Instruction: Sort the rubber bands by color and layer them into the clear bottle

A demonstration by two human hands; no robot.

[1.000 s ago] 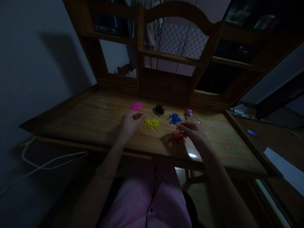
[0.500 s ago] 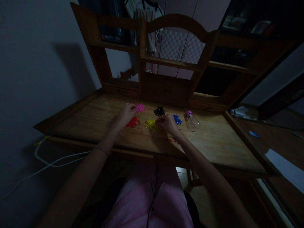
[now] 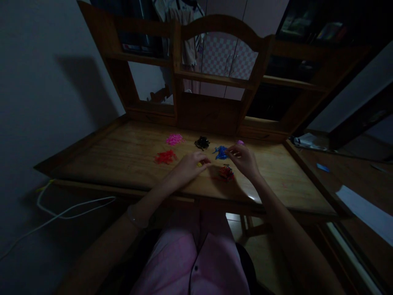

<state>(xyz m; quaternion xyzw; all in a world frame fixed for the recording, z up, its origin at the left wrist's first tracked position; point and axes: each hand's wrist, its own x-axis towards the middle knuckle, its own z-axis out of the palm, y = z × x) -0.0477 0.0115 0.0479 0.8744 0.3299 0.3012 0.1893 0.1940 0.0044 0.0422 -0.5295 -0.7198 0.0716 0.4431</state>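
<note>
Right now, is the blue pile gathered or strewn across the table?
Gathered: the blue pile forms one loose cluster by the right hand.

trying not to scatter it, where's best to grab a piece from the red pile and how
Probably pinch an end at the near edge of the red pile, coming from the near side. The pile lies low, with thin ends poking out; the pink pile is behind it and the left hand to its right, leaving the near side freer.

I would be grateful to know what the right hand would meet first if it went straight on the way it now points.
Most likely the pile of blue pieces, just ahead of the right hand, though this dim view does not show clearly whether they already touch.
</note>
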